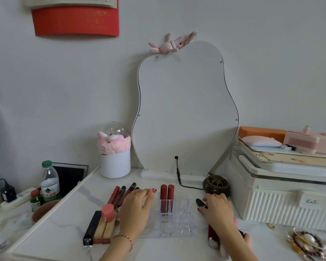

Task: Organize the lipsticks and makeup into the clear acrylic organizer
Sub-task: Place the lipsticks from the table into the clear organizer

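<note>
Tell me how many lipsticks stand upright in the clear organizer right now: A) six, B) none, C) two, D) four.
C: two red lipsticks stand side by side in back slots of the clear acrylic organizer; its other visible slots look empty, while the left hand rests on the organizer's left part and the right hand holds a dark tube beside it.

A white marble-patterned tabletop (64, 226) carries a clear acrylic compartment organizer (174, 219) at centre; slim red lip-gloss tubes (120, 194) lie left of it; boxed lipsticks (100, 229) lie nearer; a white cylinder pot (115, 164), a wavy white-backed mirror (184, 113) and a dark round pierced burner (216, 185) stand behind; a ribbed cream storage box (282, 200) stands right.
</note>
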